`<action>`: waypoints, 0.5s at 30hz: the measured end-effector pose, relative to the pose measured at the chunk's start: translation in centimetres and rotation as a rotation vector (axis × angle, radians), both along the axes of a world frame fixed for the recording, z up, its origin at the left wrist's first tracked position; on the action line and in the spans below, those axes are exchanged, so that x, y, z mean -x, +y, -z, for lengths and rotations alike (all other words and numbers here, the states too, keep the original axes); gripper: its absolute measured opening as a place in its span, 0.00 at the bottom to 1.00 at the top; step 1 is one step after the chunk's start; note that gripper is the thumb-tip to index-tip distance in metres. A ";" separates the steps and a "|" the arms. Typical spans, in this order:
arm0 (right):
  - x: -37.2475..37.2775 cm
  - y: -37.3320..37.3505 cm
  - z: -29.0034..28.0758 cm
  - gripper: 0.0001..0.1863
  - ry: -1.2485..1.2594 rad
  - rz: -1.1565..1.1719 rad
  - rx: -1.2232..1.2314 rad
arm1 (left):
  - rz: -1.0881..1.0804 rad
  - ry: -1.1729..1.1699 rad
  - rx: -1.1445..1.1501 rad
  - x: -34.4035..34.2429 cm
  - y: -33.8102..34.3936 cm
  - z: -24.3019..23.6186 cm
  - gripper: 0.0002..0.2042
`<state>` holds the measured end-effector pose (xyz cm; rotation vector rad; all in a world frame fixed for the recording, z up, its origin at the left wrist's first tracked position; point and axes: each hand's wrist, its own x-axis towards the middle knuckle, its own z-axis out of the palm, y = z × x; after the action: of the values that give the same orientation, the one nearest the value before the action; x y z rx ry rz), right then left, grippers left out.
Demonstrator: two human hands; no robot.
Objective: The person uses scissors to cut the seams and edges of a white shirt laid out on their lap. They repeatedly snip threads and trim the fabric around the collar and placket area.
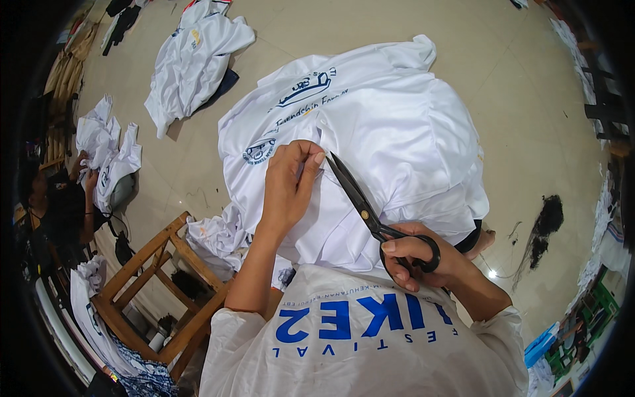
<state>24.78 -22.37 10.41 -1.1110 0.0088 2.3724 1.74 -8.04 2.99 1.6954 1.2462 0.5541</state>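
A large white shirt (pixel 403 126) with dark blue print is spread across my lap. Thumb and forefinger of my left hand (pixel 291 178) pinch a bit of its fabric near the middle; whether a thread is caught there too is too small to tell. In my right hand (pixel 423 255) are black scissors (pixel 357 198), fingers through the handle loops. Their blades are almost together, pointing up and left, with the tips right beside my left fingertips.
Left of me stands a wooden stool frame (pixel 142 284). White garments lie in a pile (pixel 195 66) on the tiled floor. At far left, another person (pixel 63 205) handles white cloth (pixel 109 145). A dark clump of threads (pixel 546 225) lies to the right.
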 end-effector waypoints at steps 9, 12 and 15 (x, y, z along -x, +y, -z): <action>0.0 0.0 -0.1 0.16 0.002 -0.005 -0.006 | 0.011 -0.024 0.002 -0.2 0.1 0.0 0.07; 0.0 0.0 -0.1 0.16 0.002 0.001 -0.005 | 0.010 -0.028 0.003 -0.2 0.1 0.1 0.07; 0.1 0.0 0.1 0.17 0.007 0.012 -0.001 | 0.002 -0.036 0.005 -0.2 0.0 0.1 0.06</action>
<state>24.70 -22.40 10.28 -1.0992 0.0166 2.3658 1.97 -8.08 2.86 1.6750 1.2191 0.5773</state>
